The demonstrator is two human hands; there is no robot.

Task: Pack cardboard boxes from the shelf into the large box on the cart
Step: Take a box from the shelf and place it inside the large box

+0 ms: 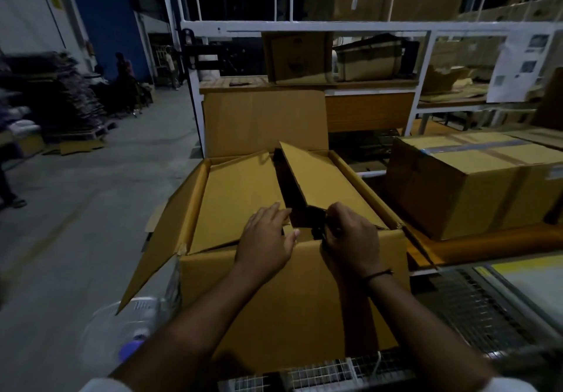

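Note:
The large cardboard box (274,294) stands on the wire cart (320,373) right in front of me, its outer flaps spread open. Two inner flaps cover most of its top: the left flap (237,196) lies nearly flat, the right flap (329,184) tilts up over a dark gap. My left hand (268,239) rests palm-down on the near end of the left flap, fingers apart. My right hand (350,239) is closed on a small dark object (318,224) at the near rim, beside the gap. What lies inside the box is hidden.
A white metal shelf (304,25) behind the cart carries two cardboard boxes (297,56). A taped box (469,181) sits on an orange surface at the right. A white fan (137,324) stands low at the left. People stand far off at the left by dark stacks.

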